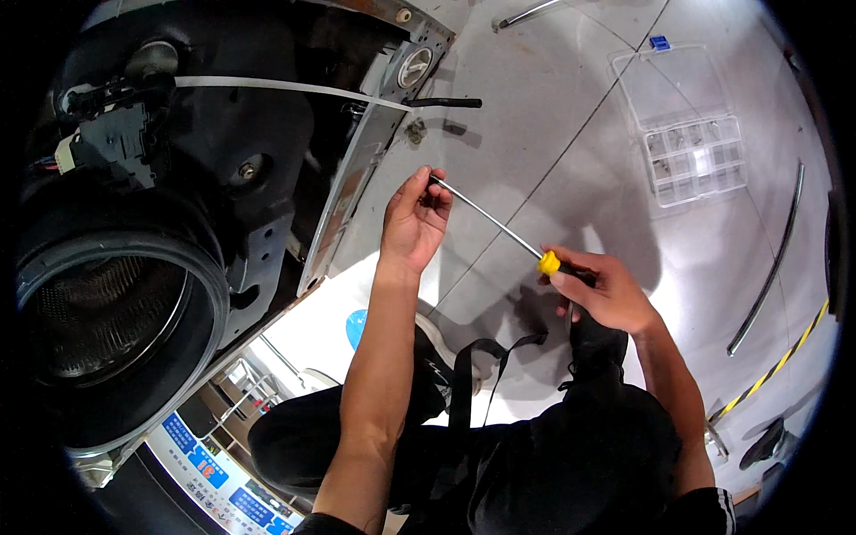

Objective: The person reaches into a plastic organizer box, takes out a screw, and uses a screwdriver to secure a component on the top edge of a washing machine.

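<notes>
The right hand [599,283] holds the screwdriver [490,218] by its handle [549,263]; toward ten o'clock, the left hand [417,218] pinches its far end [434,180] narrowly. Better to hold it steady.

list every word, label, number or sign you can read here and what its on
White printed panel, lower left: pale lettering on blue blocks plus some red characters; I won't transcribe them, and the smallest lines are too small to read.
Yellow-and-black striped strip, right: stripes only, no lettering I can make out.
Screwdriver: no readable marking.
</notes>
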`<state>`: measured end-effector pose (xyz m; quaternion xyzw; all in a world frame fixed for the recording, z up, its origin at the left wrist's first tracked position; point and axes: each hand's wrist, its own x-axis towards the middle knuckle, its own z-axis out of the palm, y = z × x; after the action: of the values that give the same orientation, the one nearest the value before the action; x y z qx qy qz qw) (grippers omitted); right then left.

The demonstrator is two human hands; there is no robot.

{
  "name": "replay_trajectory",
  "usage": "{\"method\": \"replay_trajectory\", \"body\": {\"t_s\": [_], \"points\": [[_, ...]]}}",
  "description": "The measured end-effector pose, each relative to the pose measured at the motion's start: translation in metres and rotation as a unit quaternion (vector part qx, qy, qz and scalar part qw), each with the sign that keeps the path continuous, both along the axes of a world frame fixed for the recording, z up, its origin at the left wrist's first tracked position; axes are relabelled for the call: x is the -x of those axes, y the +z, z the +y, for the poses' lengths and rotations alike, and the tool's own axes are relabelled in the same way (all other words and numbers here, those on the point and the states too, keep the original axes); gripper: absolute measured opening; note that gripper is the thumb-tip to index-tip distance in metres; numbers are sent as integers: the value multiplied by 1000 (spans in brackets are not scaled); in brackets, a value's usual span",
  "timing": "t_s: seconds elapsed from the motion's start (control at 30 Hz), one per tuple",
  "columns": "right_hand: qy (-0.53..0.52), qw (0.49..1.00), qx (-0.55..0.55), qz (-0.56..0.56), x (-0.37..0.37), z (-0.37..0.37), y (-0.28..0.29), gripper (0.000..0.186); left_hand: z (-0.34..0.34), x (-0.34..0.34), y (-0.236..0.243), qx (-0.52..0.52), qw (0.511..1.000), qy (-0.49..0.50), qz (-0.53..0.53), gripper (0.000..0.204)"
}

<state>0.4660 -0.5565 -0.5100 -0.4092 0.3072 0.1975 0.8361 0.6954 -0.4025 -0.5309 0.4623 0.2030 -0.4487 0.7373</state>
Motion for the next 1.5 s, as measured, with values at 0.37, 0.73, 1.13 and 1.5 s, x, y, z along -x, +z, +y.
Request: {"method": "replay_trajectory", "body": {"t_s": [0.37,0.73,1.13,1.5], "points": [[-82,955,257,-121,-28,18,-22,35,-22,-38,33,-96,984,-113,-99,24],[-150,974,166,-25,-19,4,-16,36,-17,5,-25,-212,911,-243,-259,21],[-180,965,187,38,15,-9,-43,39,-56,72,-44,-235,671,-383,-590,15],[-184,960,210,35,8,-11,-37,39,-58,56,-37,-192,634,-412,-626,18]]}}
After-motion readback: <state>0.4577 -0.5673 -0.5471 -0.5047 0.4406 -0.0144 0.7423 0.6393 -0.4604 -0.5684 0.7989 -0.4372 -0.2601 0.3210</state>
